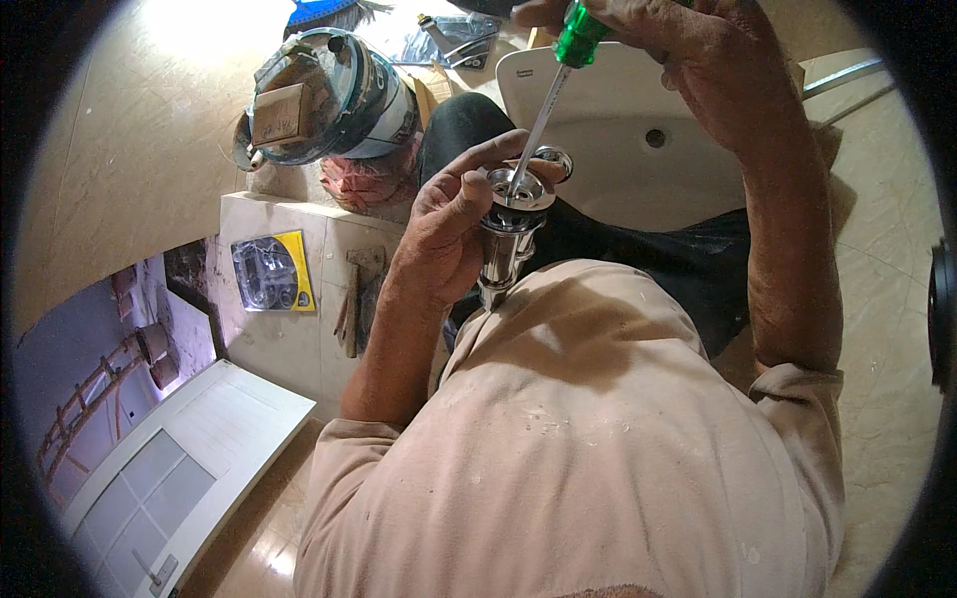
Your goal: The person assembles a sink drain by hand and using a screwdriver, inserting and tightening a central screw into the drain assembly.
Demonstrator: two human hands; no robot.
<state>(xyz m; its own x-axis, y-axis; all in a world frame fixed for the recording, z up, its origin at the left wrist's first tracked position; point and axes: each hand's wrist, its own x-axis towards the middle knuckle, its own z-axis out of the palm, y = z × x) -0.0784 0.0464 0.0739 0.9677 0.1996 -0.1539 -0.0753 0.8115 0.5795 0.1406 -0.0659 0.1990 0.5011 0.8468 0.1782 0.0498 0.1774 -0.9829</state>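
In front of my chest, my left hand (446, 224) is wrapped round a chrome sink drain fitting (508, 254), held upright with its flange on top. A round chrome piece (555, 159) shows beside my left fingertips; whether it belongs to the drain I cannot tell. My right hand (713, 65), higher up, grips the green handle of a screwdriver (578, 40). The shaft slants down, and its tip meets the middle of the drain's flange. Beyond the drain, a white washbasin (618, 95) with a drain hole lies past my dark-trousered leg.
At the far left stands a dirty bucket (389, 110) with a cardboard box (282, 115) on top. A yellow-edged blister pack (271, 272) lies on the tiled ledge. A chrome faucet (449, 45) lies at the back, and a white door (244, 409) is at lower left.
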